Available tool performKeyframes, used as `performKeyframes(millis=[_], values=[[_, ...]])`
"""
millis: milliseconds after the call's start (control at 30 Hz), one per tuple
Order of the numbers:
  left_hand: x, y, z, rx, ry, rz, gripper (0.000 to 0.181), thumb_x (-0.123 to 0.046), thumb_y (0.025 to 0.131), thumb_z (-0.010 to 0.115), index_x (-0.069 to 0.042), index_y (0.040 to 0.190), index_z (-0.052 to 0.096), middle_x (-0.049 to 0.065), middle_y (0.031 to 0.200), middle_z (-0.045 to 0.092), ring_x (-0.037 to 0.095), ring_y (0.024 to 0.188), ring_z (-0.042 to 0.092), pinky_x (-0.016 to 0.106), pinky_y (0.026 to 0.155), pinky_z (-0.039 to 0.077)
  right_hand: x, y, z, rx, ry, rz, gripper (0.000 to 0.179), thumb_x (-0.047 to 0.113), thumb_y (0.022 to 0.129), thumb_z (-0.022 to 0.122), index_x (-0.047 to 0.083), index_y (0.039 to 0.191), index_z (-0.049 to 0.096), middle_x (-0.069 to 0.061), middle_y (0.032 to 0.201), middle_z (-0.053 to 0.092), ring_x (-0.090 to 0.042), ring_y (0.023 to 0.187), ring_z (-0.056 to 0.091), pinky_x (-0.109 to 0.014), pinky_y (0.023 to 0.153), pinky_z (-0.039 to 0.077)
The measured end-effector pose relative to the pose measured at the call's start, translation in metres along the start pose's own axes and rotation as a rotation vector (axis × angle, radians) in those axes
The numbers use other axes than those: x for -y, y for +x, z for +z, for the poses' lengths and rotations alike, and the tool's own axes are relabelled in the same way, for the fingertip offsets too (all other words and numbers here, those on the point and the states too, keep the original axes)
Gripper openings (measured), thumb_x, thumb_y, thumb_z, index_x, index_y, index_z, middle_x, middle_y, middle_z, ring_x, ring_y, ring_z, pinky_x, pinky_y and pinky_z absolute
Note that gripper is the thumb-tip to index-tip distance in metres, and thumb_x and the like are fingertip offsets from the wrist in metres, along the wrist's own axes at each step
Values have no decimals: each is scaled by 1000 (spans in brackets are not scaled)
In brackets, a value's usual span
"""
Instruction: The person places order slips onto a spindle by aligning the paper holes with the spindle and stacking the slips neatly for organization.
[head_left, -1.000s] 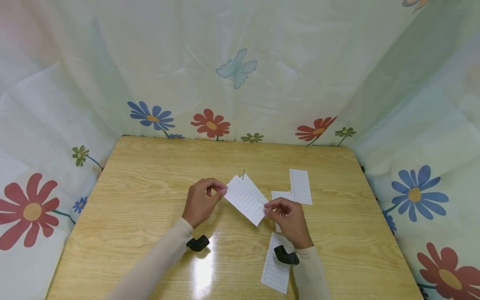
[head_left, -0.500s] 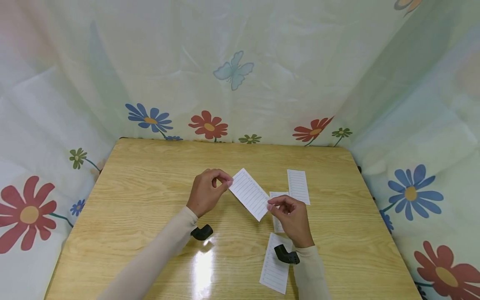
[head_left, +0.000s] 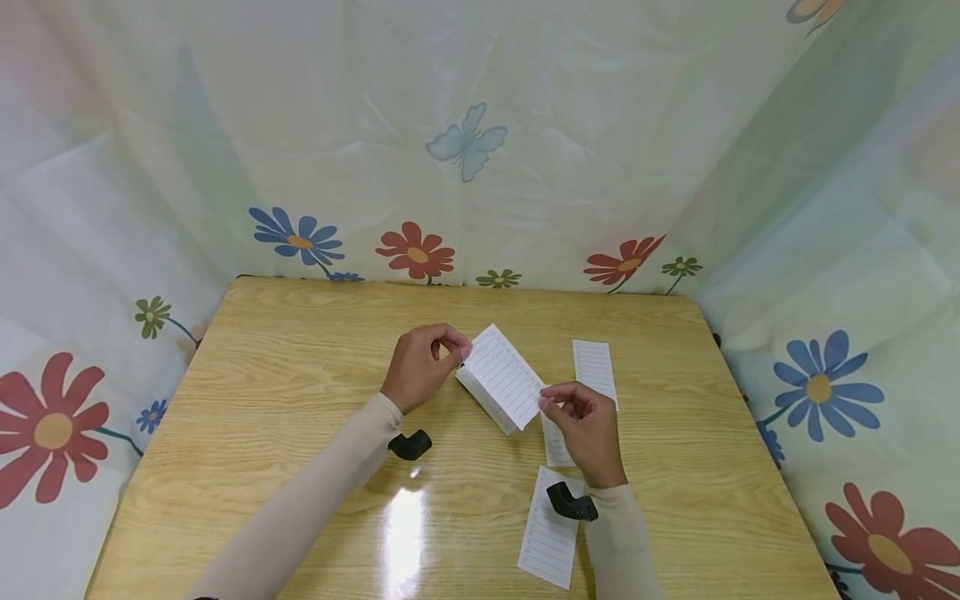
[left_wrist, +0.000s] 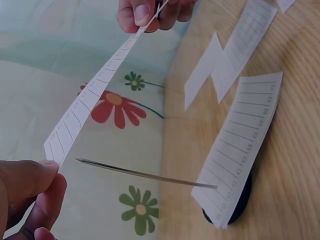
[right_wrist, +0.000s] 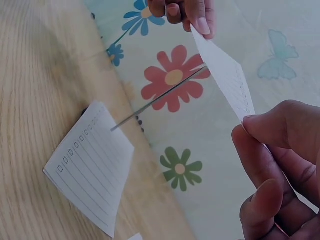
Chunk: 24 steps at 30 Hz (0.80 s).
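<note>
A lined paper slip (head_left: 504,375) with small checkboxes is stretched between my two hands, tilted above the table. My left hand (head_left: 426,367) pinches its left corner between thumb and fingers, while my right hand (head_left: 585,429) pinches the opposite end. Beneath it stands a paper spike (left_wrist: 145,174), a thin pointed metal rod on a dark round base (left_wrist: 242,207). Several similar slips are stacked on the rod (right_wrist: 90,165), low at the base. The rod's tip is near the held slip; whether they touch I cannot tell. In the head view the held slip hides the rod.
Three loose lined slips lie on the wooden table (head_left: 315,333): one at the back right (head_left: 595,367), one partly behind my right hand (head_left: 557,442), one under my right wrist (head_left: 547,533). A flower-printed curtain (head_left: 360,125) surrounds the table's back and sides.
Both hands have carried the slip slightly away from me and to the right, the left hand more. The spike's rod, visible earlier, is now hidden; the stack shows below the slip's near edge.
</note>
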<state>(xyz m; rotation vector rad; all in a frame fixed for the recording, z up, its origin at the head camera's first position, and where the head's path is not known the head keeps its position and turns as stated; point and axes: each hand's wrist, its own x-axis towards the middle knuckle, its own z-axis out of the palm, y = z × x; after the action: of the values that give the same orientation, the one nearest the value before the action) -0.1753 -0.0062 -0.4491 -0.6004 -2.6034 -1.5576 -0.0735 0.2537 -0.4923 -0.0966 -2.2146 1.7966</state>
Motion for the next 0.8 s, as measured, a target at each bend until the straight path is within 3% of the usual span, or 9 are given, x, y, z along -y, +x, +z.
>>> performKeyframes(millis=[400, 800], values=[[4, 22, 3, 60, -102, -71, 7, -21, 100, 76, -16, 100, 80, 1, 91, 75, 21, 74, 50, 30, 71, 39, 0, 12, 2, -67, 18, 34, 7, -2, 90, 80, 1, 97, 80, 1, 79, 71, -6, 59, 46, -20, 52, 37], [12, 30, 6, 73, -133, -99, 7, -20, 100, 76, -14, 100, 80, 2, 93, 76, 21, 81, 53, 31, 75, 40, -3, 17, 6, -77, 45, 95, 8, -3, 90, 79, -3, 98, 79, 4, 78, 73, -4, 57, 44, -18, 51, 35]])
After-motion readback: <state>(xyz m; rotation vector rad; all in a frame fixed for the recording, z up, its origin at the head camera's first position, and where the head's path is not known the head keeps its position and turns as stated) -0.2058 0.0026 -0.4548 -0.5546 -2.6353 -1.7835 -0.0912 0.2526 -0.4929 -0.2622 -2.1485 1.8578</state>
